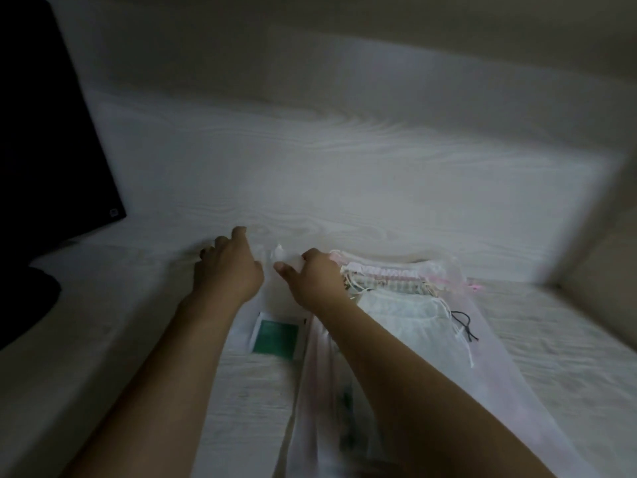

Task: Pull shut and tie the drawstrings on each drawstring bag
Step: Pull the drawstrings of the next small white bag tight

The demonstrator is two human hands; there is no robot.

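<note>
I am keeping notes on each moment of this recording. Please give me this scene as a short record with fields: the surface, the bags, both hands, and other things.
surface: white wood-grain table
bag in work: sheer white bag with a green card inside, lying between the hands
left hand: fingers curled at the bag's top edge; grip unclear
right hand: fingers curled at the bag's top edge; grip unclear
waiting: pile of bags with loose strings, right of the hands
other: dark monitor at far left

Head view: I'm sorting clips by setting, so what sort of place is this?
Probably a home or office desk against a wall: a pale wood-grain tabletop, a dark flat monitor-like screen at the left, and a heap of sheer white drawstring bags under the hands.
</note>
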